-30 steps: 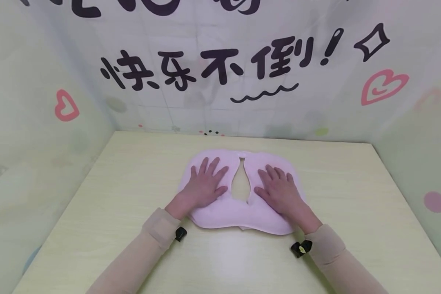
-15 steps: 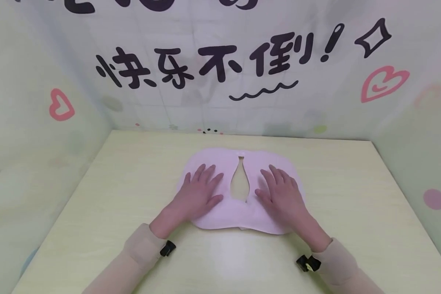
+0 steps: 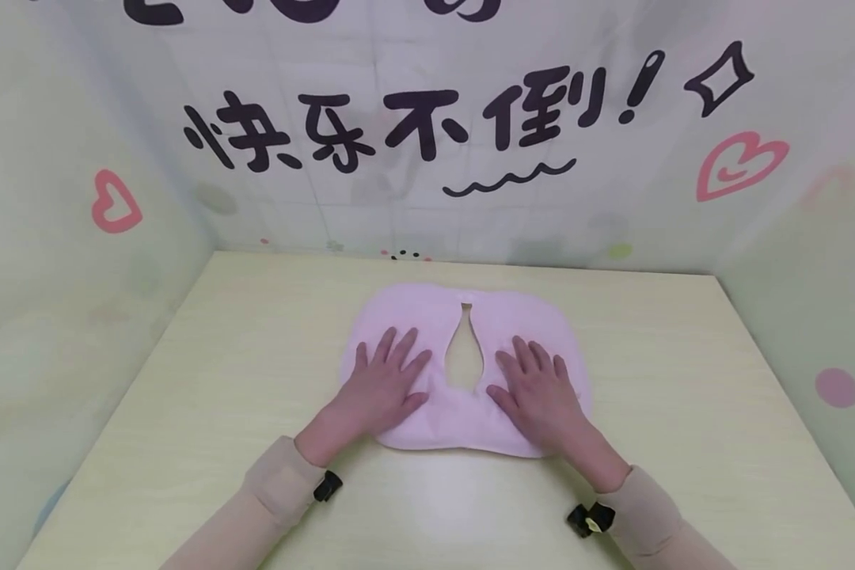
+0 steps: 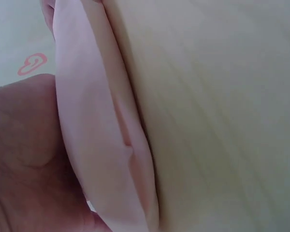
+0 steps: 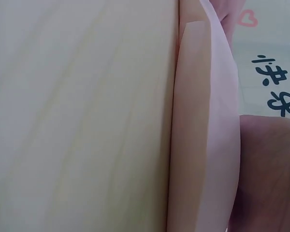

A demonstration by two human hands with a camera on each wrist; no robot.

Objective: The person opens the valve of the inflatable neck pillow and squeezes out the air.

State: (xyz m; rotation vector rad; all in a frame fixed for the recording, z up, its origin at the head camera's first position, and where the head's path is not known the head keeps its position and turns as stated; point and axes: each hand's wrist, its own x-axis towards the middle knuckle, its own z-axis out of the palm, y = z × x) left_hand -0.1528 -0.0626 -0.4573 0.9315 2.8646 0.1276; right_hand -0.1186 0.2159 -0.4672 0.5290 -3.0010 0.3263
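Observation:
A soft pink pad with rounded corners lies flat on the table, a teardrop-shaped opening in its middle. Across its left half rests my left hand, fingers spread and nearly straight. My right hand lies on the right half, its fingers also extended and the thumb near the opening. In the left wrist view, the near edge of the pad shows folded fabric layers beside my palm. Similar layers of the pad appear in the right wrist view, next to my palm.
The pale wooden table extends around the pad. Behind it stands a white printed backdrop, with side panels at left and right. A dark wrist device sits at the left cuff, another dark device at the right.
Both hands have slid toward the near edge of the pad over the last second, the left one also slightly outward. The pad stays in nearly the same place.

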